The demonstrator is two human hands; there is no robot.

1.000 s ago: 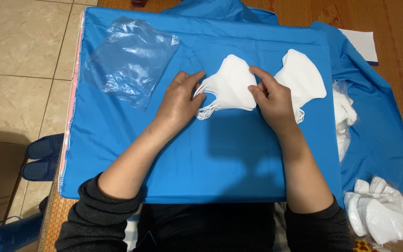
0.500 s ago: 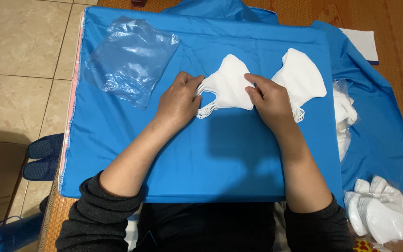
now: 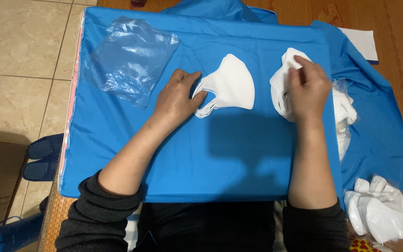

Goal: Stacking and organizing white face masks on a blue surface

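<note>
Three mask stacks (image 3: 232, 88), one plastic bag (image 3: 129, 58), two slippers (image 3: 45, 156).

The left hand (image 3: 177, 95) presses one stack of white masks (image 3: 229, 88); the right hand (image 3: 308, 88) touches another stack (image 3: 281, 86) on blue cloth (image 3: 211, 158).

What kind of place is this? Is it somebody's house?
Probably a home used for piecework: a blue cloth over a low surface, woven mat and tiled floor, slippers, stacks of white masks.
</note>
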